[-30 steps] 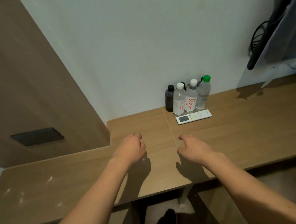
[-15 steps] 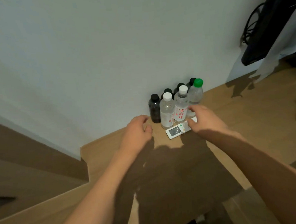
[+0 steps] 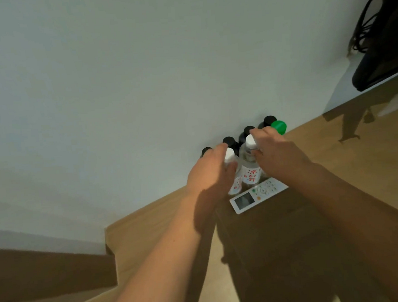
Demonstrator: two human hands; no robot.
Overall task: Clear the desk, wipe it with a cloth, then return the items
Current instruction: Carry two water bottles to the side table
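Note:
Several bottles stand against the wall on the wooden desk (image 3: 349,164). My left hand (image 3: 209,176) wraps around the left white-capped water bottle (image 3: 230,155), thumb in front. My right hand (image 3: 281,157) curls round the neck of the right white-capped bottle with the red label (image 3: 250,174), fingers reaching past its cap. Behind them stand a green-capped bottle (image 3: 280,126) and several black-capped dark bottles (image 3: 229,140). A white remote control (image 3: 258,195) lies flat just in front of the bottles, below my right hand. The lower bottle bodies are partly hidden by my hands.
A dark object (image 3: 385,62) with black cables (image 3: 370,21) hangs over the desk at the upper right. The white wall (image 3: 141,84) rises directly behind the bottles. A lower brown panel (image 3: 48,272) sits at the left, beside the desk's corner.
Both hands moved forward from the desk front to the bottles. The right hand left the remote and closed on a bottle neck; the left closed on the other white-capped bottle. The view tilted closer.

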